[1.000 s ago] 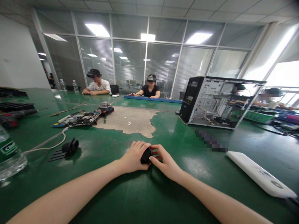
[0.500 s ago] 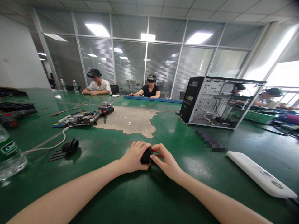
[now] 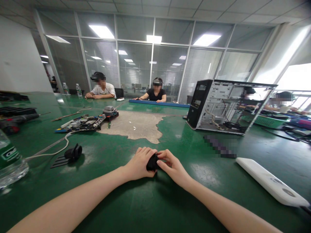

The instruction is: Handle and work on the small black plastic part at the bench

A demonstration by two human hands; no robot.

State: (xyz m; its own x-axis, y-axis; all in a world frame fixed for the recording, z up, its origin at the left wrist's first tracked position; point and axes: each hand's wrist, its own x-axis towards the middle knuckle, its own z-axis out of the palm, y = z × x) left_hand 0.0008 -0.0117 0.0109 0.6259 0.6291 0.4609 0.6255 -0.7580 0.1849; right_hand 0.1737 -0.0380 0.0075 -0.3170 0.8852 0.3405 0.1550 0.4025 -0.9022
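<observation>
A small black object (image 3: 151,163), its kind not clear, is held low over the green table in front of me. My left hand (image 3: 139,163) wraps around it from the left, covering much of it. From the right, my right hand (image 3: 173,166) pinches at its edge with thumb and fingers. To the left lies a black part with a round ring and flat prongs (image 3: 73,153).
A green table (image 3: 107,207) spans the view. A circuit board (image 3: 82,123) lies at left, near a water bottle (image 3: 11,158). At right are an open computer case (image 3: 198,106) and a white power bank-like slab (image 3: 269,181). Several people sit around the table.
Both hands stay in nearly the same place around the black object. The right fingers shift very slightly at its edge.
</observation>
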